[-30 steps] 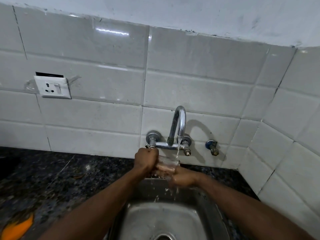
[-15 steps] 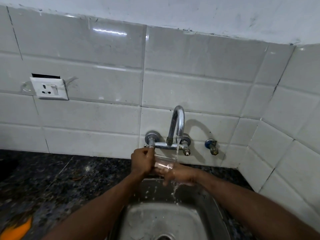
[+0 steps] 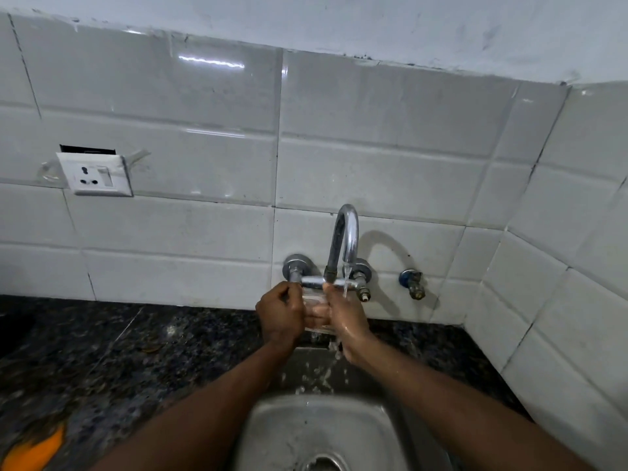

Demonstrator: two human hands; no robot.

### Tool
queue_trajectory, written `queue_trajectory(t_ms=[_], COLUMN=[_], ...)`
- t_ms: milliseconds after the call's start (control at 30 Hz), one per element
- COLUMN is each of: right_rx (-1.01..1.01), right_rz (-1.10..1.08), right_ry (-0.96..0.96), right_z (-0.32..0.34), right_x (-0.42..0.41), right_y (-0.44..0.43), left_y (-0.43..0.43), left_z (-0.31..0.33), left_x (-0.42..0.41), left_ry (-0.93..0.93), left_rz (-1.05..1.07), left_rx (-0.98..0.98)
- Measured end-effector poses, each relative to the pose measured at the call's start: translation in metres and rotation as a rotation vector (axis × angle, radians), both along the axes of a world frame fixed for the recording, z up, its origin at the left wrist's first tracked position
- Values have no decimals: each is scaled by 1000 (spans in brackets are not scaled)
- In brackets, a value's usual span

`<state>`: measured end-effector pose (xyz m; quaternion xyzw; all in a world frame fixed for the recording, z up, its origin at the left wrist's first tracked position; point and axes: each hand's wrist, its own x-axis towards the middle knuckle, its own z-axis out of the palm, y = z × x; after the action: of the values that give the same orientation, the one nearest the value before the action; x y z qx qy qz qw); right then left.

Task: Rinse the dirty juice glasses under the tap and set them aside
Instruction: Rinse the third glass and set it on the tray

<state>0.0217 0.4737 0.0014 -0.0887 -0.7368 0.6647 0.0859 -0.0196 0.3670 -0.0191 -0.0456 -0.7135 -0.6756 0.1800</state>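
Observation:
A clear juice glass (image 3: 316,312) is held between both hands above the steel sink (image 3: 326,433), just below the chrome tap (image 3: 345,239). My left hand (image 3: 280,314) wraps its left side. On the right side lies my wet right hand (image 3: 346,317). Water runs from the spout onto my right hand and drips into the basin. The hands hide most of the glass.
Dark speckled granite counter (image 3: 119,362) flanks the sink, with an orange object (image 3: 34,450) at the lower left. A white wall socket (image 3: 95,175) sits on the tiled wall at left. A small valve (image 3: 413,283) sticks out right of the tap. A tiled side wall closes the right.
The glass and both hands have risen a little, closer to the tap's crossbar. My right hand has shifted from under the glass to its right side.

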Motion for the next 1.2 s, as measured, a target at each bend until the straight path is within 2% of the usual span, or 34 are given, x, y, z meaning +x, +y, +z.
queue_trajectory(t_ms=[100,133,167,267,300,400,433,467,500,567,600,633,700,767,800,833,867,933,967,1000,1033,1100,1200], right_rx=[736,900,957,891,803,408,329,355,451,675,746,792,738,591,530,530,586,649,656,692,815,1106,1098], right_rz=[-68,-73,-70,-96,-136,-260,-280,-306,-330,-341,-334,-329,-331,-391,-397,-344,-235,138,351,526,661,803,862], right_ry=[382,437,478,502,460,191,130,122,171,397,484,527,508,352,287,269,268,221,130,35,-2,-4,-264], right_z=[-4,-4,-5,-13,-14,-16,-17,-17,-18,-21,-21,-18,-15,-8,-3,-2,-2,2,4,7,7,19,56], right_x=[-3,-4,-3,-2,-5,-18,-19,-17,-13,-4,-1,-1,-6,-13,-12,-12,-10,1,6,9,10,7,-1], right_y=[6,10,14,15,14,11,8,5,3,4,5,6,6,-1,-3,-2,2,14,20,27,33,31,30], left_y=[6,5,3,-1,0,6,8,9,8,0,-3,-3,1,8,11,11,8,-4,-10,-14,-17,-21,-16], left_z=[12,14,14,9,5,-6,-7,-8,-4,5,5,4,3,-5,-6,-6,-4,-3,-1,0,1,3,2], left_x=[3,4,3,3,5,11,11,8,5,3,3,3,8,13,14,11,9,3,-1,-4,-7,-11,-12], left_ry=[-530,-682,-774,-818,-736,-304,-250,-283,-417,-822,-918,-915,-729,-403,-303,-323,-427,-674,-723,-718,-694,-636,-564], left_rz=[-68,-149,-255,-447,-417,-209,-158,-148,-207,-519,-611,-620,-512,-213,-133,-134,-195,-355,-397,-412,-421,-442,-438], left_rx=[222,251,250,284,282,199,153,132,121,152,197,254,310,253,225,220,253,262,217,164,119,92,125])
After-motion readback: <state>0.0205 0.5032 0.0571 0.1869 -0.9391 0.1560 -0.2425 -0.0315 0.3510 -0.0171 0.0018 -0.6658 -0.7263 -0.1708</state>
